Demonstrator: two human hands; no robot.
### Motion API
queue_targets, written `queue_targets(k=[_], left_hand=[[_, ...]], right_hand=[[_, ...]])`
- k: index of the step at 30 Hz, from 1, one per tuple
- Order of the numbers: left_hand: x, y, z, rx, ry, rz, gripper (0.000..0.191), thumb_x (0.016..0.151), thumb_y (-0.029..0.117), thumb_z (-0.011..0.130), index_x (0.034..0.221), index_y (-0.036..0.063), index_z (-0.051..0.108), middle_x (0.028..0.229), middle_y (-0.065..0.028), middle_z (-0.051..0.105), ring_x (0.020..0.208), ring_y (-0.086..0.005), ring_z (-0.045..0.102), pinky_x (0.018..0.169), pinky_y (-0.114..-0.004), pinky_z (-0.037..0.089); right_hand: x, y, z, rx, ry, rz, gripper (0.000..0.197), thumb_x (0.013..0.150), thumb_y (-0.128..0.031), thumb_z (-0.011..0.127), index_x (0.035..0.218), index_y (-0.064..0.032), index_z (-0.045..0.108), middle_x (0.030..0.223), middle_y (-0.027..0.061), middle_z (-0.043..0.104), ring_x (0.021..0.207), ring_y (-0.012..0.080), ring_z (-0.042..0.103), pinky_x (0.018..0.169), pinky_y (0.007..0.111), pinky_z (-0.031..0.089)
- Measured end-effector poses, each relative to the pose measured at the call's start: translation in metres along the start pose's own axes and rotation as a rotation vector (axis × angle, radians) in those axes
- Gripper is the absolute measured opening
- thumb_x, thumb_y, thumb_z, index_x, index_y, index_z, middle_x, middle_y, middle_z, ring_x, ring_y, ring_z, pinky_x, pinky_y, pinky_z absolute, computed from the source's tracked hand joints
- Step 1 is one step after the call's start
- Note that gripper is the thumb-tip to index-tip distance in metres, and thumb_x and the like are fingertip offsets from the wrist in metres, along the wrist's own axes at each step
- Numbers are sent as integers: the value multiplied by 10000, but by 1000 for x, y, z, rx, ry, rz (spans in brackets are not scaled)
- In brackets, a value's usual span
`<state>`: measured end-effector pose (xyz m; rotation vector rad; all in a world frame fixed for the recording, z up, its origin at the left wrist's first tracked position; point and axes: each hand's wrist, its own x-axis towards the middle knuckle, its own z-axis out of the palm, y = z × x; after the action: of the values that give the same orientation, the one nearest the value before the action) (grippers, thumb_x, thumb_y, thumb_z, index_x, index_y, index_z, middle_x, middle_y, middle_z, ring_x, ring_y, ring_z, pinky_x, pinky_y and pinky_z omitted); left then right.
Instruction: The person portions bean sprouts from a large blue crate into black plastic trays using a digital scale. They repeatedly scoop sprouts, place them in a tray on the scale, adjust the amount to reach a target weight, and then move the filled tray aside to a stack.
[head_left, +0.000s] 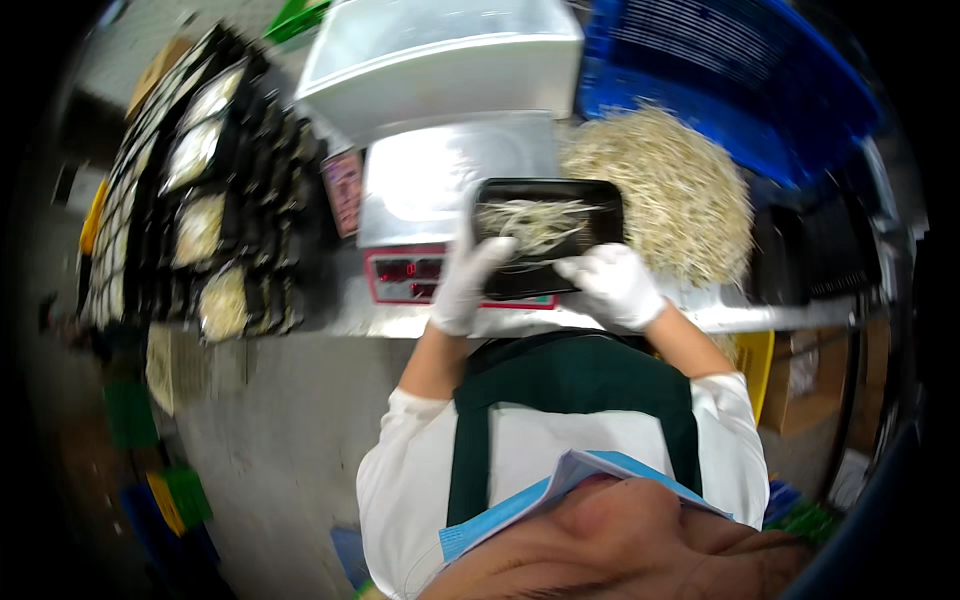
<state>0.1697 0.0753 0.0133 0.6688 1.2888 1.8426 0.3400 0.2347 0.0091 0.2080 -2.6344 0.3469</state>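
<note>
My left hand (469, 281), in a white glove, grips the left side of a black plastic tray (607, 206), thumb over the rim. Inside the tray lies a small heap of pale bean sprouts (532, 225). At the tray's near right corner is my right hand (615, 285), also gloved, its fingers curled and pinched together at a thin sprout strand. The tray is held over the near right part of a weighing scale with a steel platform (420, 180). Red digits glow on the scale's panel (409, 270), partly covered by my left hand.
A large pile of bean sprouts (667, 195) lies right of the tray, before a blue plastic crate (720, 97). Behind the scale stands a white bin (442, 82). Wrapped trays (199, 225) are stacked at left; empty black trays (817, 247) sit far right.
</note>
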Motion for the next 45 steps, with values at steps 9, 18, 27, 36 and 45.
queue_targets(k=[9,18,27,36,45], left_hand=[[31,38,-70,-368,457,-96,377,832,161,634,1160,-6,554,1050,-142,643,921,-266,651,832,-396,548],[42,25,-67,390,957,231,448,923,264,581,1282,15,481,1252,-90,531,1155,-160,483,939,-276,397],[43,-53,128,844,-121,443,451,839,68,622,1264,-18,500,1273,-197,534,1211,-317,495,1032,-368,371],[121,-211,111,825,358,215,622,906,264,542,1405,-4,283,1419,-300,311,1344,-442,253,1110,-454,216],[222,-182,106,1467,427,27,547,952,362,436,1427,106,347,1477,-199,306,1332,-379,322,1075,-419,294]], right_hand=[[-65,83,-29,-80,162,504,634,750,-263,716,1318,-108,482,1285,134,545,1171,315,517,1005,413,404],[-45,252,-31,-295,-253,912,945,760,-399,674,1490,-106,150,1495,187,274,1375,310,289,1114,367,274],[-1,328,-9,-92,-554,869,1106,623,-287,740,1500,-105,92,1493,204,253,1374,312,279,1100,386,289],[-13,266,-85,117,-397,912,612,704,-137,630,1300,-137,492,1195,150,597,1029,298,607,897,337,491],[-29,175,-85,-96,-692,578,549,741,-180,708,1237,-82,495,1119,169,589,1008,318,603,861,388,505]])
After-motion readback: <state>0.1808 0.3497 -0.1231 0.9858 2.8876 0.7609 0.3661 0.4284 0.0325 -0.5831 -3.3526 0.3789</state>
